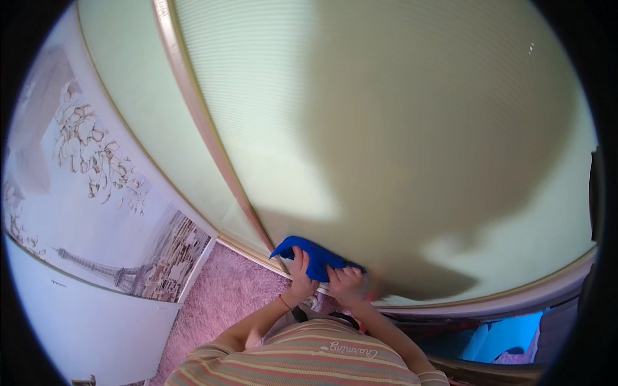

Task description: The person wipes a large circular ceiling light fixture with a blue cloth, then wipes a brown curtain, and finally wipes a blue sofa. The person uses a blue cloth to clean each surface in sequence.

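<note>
A blue cloth (316,258) is stretched between my two hands, close to the lower part of a large ribbed, pale green door panel (270,183). My left hand (301,277) grips the cloth's left part, its fingers over the fabric, and a thin red band circles that wrist. At the cloth's lower right edge, my right hand (346,283) has its fingers closed on the fabric. Whether the cloth touches the panel cannot be told. My shadow falls across the panel.
A narrow metallic frame strip (207,130) divides the panels. A white cabinet (96,318) with an Eiffel Tower picture stands at the left. Pink shaggy carpet (227,289) covers the floor. Low at the right is a bright blue object (512,335) beneath a dark edge.
</note>
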The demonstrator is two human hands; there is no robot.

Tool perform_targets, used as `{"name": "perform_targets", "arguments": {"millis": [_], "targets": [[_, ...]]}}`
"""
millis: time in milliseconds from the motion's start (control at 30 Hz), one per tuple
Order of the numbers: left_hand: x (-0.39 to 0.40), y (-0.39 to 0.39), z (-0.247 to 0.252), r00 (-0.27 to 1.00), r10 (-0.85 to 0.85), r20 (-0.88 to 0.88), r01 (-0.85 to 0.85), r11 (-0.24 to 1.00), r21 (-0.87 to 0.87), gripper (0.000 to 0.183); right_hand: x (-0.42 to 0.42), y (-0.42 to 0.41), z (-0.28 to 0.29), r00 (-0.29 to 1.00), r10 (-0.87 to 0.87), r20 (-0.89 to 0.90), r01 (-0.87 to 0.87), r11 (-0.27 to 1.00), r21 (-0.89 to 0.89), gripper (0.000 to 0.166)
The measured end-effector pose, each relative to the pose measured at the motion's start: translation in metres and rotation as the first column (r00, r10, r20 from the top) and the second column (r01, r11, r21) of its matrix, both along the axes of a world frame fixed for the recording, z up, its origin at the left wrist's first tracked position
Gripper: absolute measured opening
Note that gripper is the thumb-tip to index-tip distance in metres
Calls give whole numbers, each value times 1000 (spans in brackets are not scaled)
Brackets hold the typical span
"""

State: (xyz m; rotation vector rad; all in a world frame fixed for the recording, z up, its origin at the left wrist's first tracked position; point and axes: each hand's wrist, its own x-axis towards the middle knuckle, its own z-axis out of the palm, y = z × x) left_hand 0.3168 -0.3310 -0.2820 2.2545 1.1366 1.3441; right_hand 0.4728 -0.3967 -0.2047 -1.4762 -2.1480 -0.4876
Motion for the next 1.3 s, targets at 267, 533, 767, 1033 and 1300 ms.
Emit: {"name": "perform_targets", "arguments": {"millis": [267, 533, 767, 1033, 1300], "targets": [[51, -12, 108, 972, -197, -131, 227, 932, 282, 76, 69, -38, 83, 975, -156, -156, 207, 888, 409, 25], [79, -37, 16, 741, -523, -421, 567, 823, -26, 67, 112, -96, -48, 940, -248, -236, 297, 933, 204, 25], [129, -43, 107, 717, -487, -499, 655, 716, 241, 69, 149, -125, 7, 806, -442, -395, 566, 770, 294, 41], [213, -77, 159, 761, -458, -459, 647, 587, 487, 60, 198, -132, 75, 676, -497, -545, 733, 372, 570, 28], [221, -79, 51, 347, -612, -711, 909, 405, 95, 57, 184, -168, -69, 426, -525, -737, 846, 521, 118, 35]]}}
